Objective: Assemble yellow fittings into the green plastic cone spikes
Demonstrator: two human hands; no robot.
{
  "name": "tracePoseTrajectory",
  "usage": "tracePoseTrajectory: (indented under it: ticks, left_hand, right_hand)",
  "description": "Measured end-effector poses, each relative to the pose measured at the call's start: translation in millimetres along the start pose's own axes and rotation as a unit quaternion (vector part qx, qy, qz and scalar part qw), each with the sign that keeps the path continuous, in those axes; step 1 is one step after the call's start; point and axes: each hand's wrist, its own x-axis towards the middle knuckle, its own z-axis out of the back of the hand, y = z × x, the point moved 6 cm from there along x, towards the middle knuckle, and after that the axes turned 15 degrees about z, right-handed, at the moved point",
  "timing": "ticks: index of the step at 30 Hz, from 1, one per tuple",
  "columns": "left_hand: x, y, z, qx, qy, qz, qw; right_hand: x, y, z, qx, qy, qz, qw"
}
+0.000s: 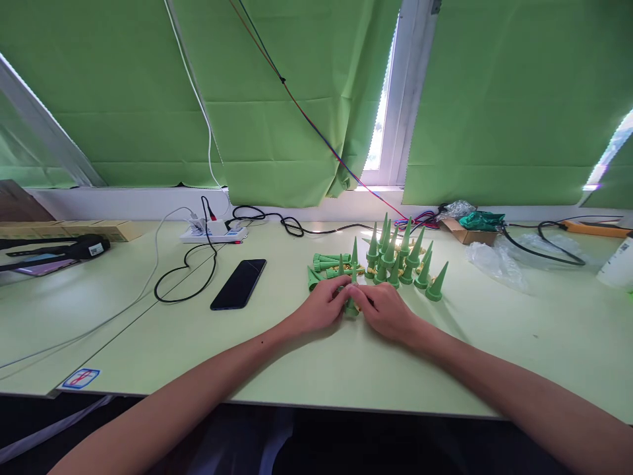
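Note:
Both hands meet over the table around one green plastic spike (351,308), a cone with a wider collar at its base. My left hand (324,303) is closed on its left side, fingers and thumb pinched together. From the right, my right hand (384,309) presses its thumb and curled fingers against the same spike. The fingers hide its middle part. Just beyond the hands, several green spikes (435,284) stand upright in a close group, points up. Left of that group, more green spikes (330,261) lie on their sides, with small yellowish pieces (341,269) among them.
A black phone (238,284) lies left of my hands. Behind it are a white power strip (213,232) and looping black cables (186,266). At the right are a cardboard box (467,233), a clear plastic bag (497,267) and a white bottle (618,265). The table's front edge (366,410) runs beneath my forearms.

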Motion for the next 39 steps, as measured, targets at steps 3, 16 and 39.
tracePoseTrajectory:
  ticks: [3,16,39]
  left_hand:
    - [-2,-8,0.2,0.08,-0.013,-0.033,0.996]
    - [0,-8,2.8,0.146,-0.057,-0.066,0.985]
    - [-2,-13,19.4,0.223,-0.2,-0.124,0.946]
  right_hand:
    - [-1,-6,5,0.0,-0.045,-0.03,0.999]
    - [-2,-13,11,-0.028,-0.095,-0.077,0.992]
    - [-3,-30,4,-0.083,-0.029,-0.071,0.994]
